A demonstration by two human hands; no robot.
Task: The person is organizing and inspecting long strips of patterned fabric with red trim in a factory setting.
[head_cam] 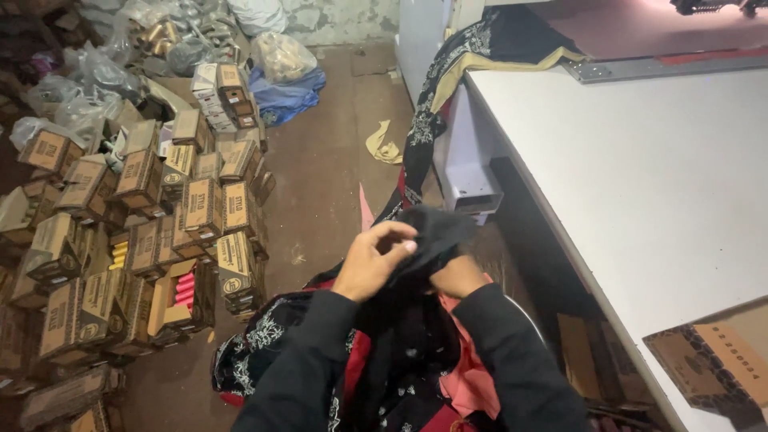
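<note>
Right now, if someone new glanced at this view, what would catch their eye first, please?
Probably the two hands at bottom centre, the left hand and the right hand pinching a piece of black cloth above a heap of black embroidered and red fabric. Next, the sprawl of small cardboard boxes on the floor at left, and the white table at right.

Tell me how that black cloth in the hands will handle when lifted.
Probably floppy: the black cloth bunches and folds between the left hand and right hand. Likely light, since fingertips alone hold it up. It seems unlikely to slip.
</note>
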